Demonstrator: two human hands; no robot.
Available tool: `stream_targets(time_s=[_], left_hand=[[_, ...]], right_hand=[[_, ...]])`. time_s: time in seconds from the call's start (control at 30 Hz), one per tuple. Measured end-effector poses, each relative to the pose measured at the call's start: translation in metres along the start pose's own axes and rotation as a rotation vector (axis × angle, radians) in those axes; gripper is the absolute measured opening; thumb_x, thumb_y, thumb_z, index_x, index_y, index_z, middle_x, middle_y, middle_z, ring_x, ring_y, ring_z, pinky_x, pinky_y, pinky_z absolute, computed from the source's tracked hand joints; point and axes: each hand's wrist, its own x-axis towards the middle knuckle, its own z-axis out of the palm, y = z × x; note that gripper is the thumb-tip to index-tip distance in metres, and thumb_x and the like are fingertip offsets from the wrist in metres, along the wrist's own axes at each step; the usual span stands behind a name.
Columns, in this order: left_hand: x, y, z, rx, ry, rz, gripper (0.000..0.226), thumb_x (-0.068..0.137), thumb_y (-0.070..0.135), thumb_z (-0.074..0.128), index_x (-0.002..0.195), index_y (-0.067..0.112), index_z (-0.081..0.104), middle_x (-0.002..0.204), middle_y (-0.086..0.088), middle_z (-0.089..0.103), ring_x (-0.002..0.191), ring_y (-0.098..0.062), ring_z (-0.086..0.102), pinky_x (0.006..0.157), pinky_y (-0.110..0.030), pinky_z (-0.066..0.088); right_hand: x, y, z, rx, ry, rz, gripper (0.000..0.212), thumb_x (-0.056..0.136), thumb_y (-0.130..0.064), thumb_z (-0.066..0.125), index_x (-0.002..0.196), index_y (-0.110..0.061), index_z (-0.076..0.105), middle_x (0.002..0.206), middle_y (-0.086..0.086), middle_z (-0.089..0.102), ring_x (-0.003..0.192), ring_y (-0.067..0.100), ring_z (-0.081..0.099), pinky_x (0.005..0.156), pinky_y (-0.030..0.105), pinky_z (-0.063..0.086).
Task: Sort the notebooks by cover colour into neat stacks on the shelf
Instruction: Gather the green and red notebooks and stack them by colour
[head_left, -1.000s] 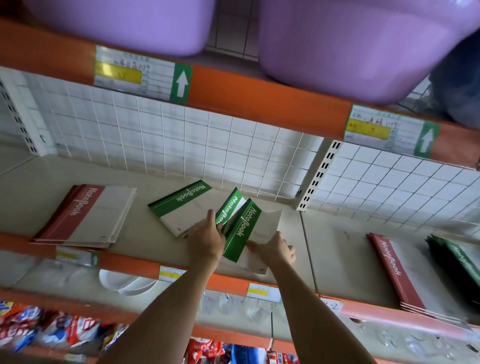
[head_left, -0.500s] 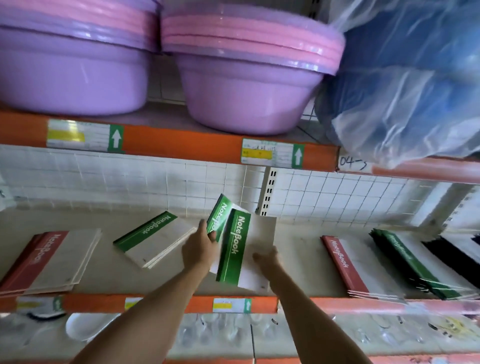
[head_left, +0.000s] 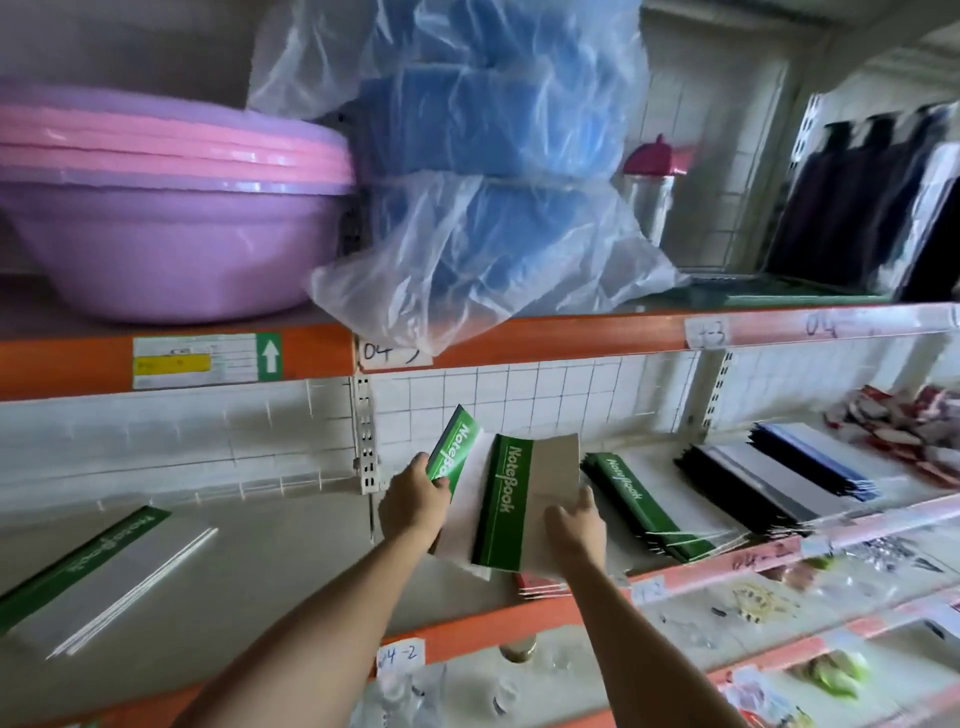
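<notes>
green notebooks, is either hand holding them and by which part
Yes. The left hand grips one green notebook at its green spine strip; the right hand holds the front notebook by its lower right edge.

Soft, even daylight; washed-out right side, motion blur throughout, wide-angle bending at edges

We have just one camera, worn on the person's head, and it looks forward and a little down into the orange-edged metal shelf from very close. Our two bare arms reach out from the bottom of the picture toward the middle, so we see from right behind them. The wide lens bends the shelf edges, and we see the shelf above and the one below too.
</notes>
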Motion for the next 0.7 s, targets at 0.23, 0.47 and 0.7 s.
stream_targets(time_s=[0.23,0.47,0.7], left_hand=[[-0.012,0.090,0.073,-0.034,0.019,0.027,0.016,0.090,0.026,0.058,0.105,0.021,0.059,0.101,-0.007,0.071,0.092,-0.033,0.065,0.066,-0.031,0.041],[-0.014,0.146,0.123,-0.008,0.061,-0.090,0.017,0.090,0.023,0.057,0.107,0.023,0.062,0.105,-0.007,0.069,0.096,-0.033,0.065,0.069,-0.032,0.040],[-0.002,0.168,0.131,-0.055,0.105,-0.133,0.021,0.091,0.024,0.056,0.111,0.023,0.061,0.106,-0.006,0.069,0.088,-0.029,0.062,0.069,-0.029,0.042]], right_hand=[[0.081,0.037,-0.086,-0.070,0.075,-0.042,0.033,0.080,-0.008,0.057,0.102,-0.016,0.035,0.091,0.011,0.062,0.078,0.032,0.060,0.068,0.038,0.050],[0.155,0.069,-0.151,-0.284,0.021,-0.061,0.037,0.080,-0.007,0.055,0.109,-0.021,0.038,0.086,0.005,0.062,0.073,0.029,0.061,0.067,0.037,0.054],[0.193,0.074,-0.153,-0.636,0.045,-0.232,0.035,0.085,-0.020,0.063,0.118,-0.017,0.051,0.118,0.007,0.056,0.105,0.027,0.057,0.068,0.032,0.043]])
